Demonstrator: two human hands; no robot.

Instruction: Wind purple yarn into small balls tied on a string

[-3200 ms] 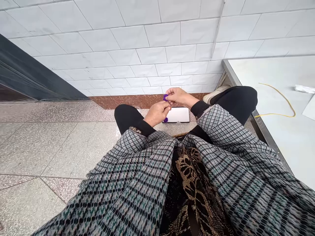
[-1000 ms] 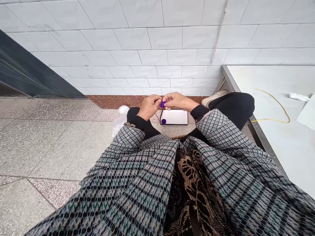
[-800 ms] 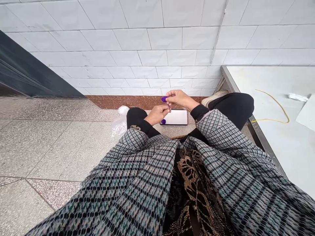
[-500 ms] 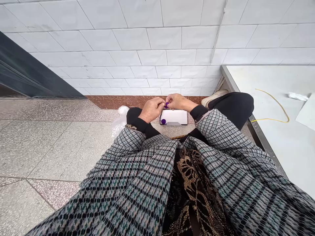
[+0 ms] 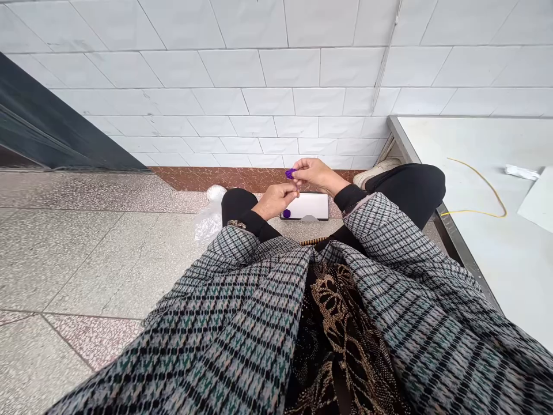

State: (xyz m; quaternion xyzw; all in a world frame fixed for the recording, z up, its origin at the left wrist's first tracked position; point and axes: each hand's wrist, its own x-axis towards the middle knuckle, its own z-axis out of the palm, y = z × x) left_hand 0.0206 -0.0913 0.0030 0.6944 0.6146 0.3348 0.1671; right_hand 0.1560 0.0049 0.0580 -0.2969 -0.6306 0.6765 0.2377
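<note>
My right hand (image 5: 317,174) pinches a small purple piece, fuzzy and folded like a little flower (image 5: 290,173), between thumb and fingertips. Just below it, my left hand (image 5: 276,200) has its thumb and fingers pressed together. A thin purple end seems to run down into that pinch, but it is too small to make out clearly. Under the hands lies a shallow box or tray with a dark edge and white inside (image 5: 309,203). In its near left corner rests a round purple piece (image 5: 287,214).
A clear plastic bag (image 5: 208,225) lies on the floor by my left knee. To the right stands a white table (image 5: 475,138) with a metal edge, bearing a yellow cord (image 5: 496,196) and a white crumpled item (image 5: 522,172). The tiled wall (image 5: 289,104) rises in front.
My left hand has moved down and slightly right, away from the purple piece. My right hand has lifted a little with the piece, which now shows more fully.
</note>
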